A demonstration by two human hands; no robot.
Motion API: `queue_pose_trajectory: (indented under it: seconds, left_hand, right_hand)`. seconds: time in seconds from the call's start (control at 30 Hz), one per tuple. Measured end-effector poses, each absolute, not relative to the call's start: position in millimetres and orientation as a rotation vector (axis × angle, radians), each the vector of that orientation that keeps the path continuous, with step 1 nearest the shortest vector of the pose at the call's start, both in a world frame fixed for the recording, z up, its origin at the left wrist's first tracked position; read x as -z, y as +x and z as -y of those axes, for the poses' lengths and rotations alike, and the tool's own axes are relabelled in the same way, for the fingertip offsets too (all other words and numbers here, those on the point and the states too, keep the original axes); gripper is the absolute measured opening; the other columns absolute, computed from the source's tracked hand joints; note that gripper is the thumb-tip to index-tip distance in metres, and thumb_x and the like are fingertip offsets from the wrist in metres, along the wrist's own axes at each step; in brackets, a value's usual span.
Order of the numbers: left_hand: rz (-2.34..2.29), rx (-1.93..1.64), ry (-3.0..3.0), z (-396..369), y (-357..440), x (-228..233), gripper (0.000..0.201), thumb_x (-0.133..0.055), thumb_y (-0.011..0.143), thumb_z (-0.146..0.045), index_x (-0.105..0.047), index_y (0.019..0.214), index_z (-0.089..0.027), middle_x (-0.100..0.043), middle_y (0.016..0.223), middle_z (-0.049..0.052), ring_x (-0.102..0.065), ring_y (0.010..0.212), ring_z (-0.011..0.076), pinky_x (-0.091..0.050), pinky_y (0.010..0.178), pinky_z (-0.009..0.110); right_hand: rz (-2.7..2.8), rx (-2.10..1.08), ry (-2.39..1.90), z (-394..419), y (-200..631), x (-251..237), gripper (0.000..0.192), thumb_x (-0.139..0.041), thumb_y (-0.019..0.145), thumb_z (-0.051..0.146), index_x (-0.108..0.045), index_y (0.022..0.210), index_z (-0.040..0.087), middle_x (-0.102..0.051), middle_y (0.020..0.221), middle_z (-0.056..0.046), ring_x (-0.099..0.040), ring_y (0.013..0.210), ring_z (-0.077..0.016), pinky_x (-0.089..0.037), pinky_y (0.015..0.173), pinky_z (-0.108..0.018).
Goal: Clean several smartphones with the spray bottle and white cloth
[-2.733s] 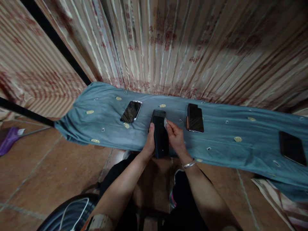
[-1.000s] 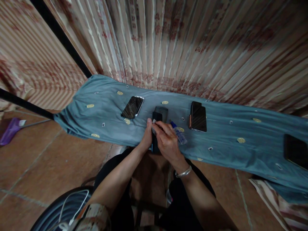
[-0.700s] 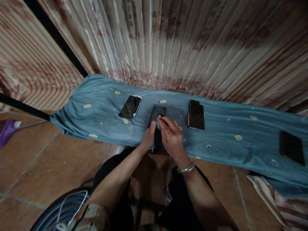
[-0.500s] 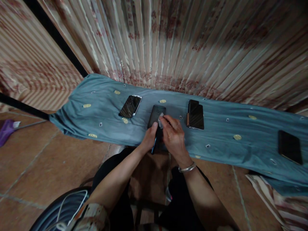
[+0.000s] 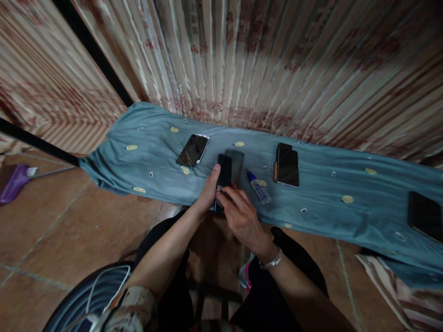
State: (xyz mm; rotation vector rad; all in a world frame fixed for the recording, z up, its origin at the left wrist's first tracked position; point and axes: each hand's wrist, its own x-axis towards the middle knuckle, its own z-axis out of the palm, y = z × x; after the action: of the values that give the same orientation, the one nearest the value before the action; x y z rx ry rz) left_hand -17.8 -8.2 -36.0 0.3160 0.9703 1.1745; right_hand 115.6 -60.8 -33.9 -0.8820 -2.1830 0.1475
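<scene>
A dark phone [image 5: 224,177] is gripped by the left hand [image 5: 209,191], thumb up along its left edge and the other fingers wrapped behind it, out of sight. The phone is tilted up on edge, its lower end down between the two hands, at the near hem of the blue cloth [image 5: 155,157]. The right hand [image 5: 240,216] is laid against the phone's lower right side; its fingers [image 5: 231,193] are curled together and pressed on the phone near the left thumb. Whether anything is pinched under those fingertips cannot be told. A silver bangle [image 5: 272,263] is worn on the right wrist.

Just beyond the fingers, a second dark phone [image 5: 236,162] is seen flat on the cloth, partly hidden behind the held one. Just right of the right fingertips, a small clear bottle [image 5: 259,190] with a blue cap is lying on its side, apart from the hand. Further right of it, a stack of two phones [image 5: 286,165] is resting, screen up. Left of the left thumb, a white-edged phone [image 5: 193,150] is lying at a slant, well clear of the hand. Far off to the right, another dark phone [image 5: 424,216] is caught at the frame's edge. Behind the cloth a striped curtain [image 5: 277,60] is hung.
</scene>
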Motion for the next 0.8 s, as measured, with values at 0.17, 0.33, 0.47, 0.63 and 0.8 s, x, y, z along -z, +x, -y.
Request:
queue_pose_trajectory:
  seconds: [0.17,0.33,0.47,0.63,0.8]
  left_hand:
    - [-1.064,-1.088,0.336,4.0,-18.3,28.3,0.064,-0.043,0.093,-0.064,-0.074,0.111,-0.01,-0.078,0.085,0.013,-0.075,0.088,0.0273,-0.057,0.068,0.029]
    - [-0.985,-1.1,0.282,2.1,-20.9,20.4,0.069,-0.039,0.093,-0.068,-0.074,0.108,-0.011,-0.078,0.081,0.013,-0.076,0.08,0.0265,-0.059,0.069,0.03]
    - [-0.925,-1.112,0.248,4.6,-20.9,18.4,0.071,-0.036,0.092,-0.07,-0.072,0.11,-0.011,-0.078,0.083,0.014,-0.076,0.076,0.0264,-0.06,0.068,0.032]
    - [-0.888,-1.086,0.195,9.4,-16.2,19.0,0.073,-0.028,0.095,-0.068,-0.067,0.117,-0.01,-0.078,0.084,0.014,-0.076,0.074,0.0259,-0.06,0.068,0.035]
    - [-0.872,-1.065,0.185,7.4,-14.3,18.4,0.082,-0.018,0.094,-0.071,-0.067,0.114,-0.009,-0.075,0.074,0.013,-0.073,0.062,0.0242,-0.059,0.061,0.034]
  right_hand:
    - [2.226,-0.177,-0.853,72.8,116.5,36.7,0.049,-0.046,0.096,0.005,-0.053,0.142,0.02,-0.064,0.126,-0.015,-0.061,0.117,-0.0251,-0.056,0.099,-0.043]
    - [2.252,-0.195,-0.809,81.6,116.3,35.3,0.047,-0.046,0.096,0.005,-0.053,0.141,0.018,-0.066,0.126,-0.015,-0.061,0.118,-0.0254,-0.057,0.099,-0.043]
    - [2.249,-0.194,-0.775,82.5,118.5,34.5,0.048,-0.048,0.097,0.006,-0.051,0.142,0.018,-0.065,0.127,-0.015,-0.061,0.12,-0.0253,-0.057,0.099,-0.043]
    - [2.276,-0.164,-0.766,79.5,122.9,31.8,0.047,-0.05,0.097,0.006,-0.05,0.142,0.015,-0.066,0.126,-0.016,-0.061,0.118,-0.0248,-0.057,0.1,-0.042]
    - [2.248,-0.163,-0.791,74.5,127.3,28.9,0.047,-0.049,0.096,0.004,-0.05,0.142,0.017,-0.067,0.123,-0.013,-0.062,0.114,-0.0236,-0.057,0.099,-0.041]
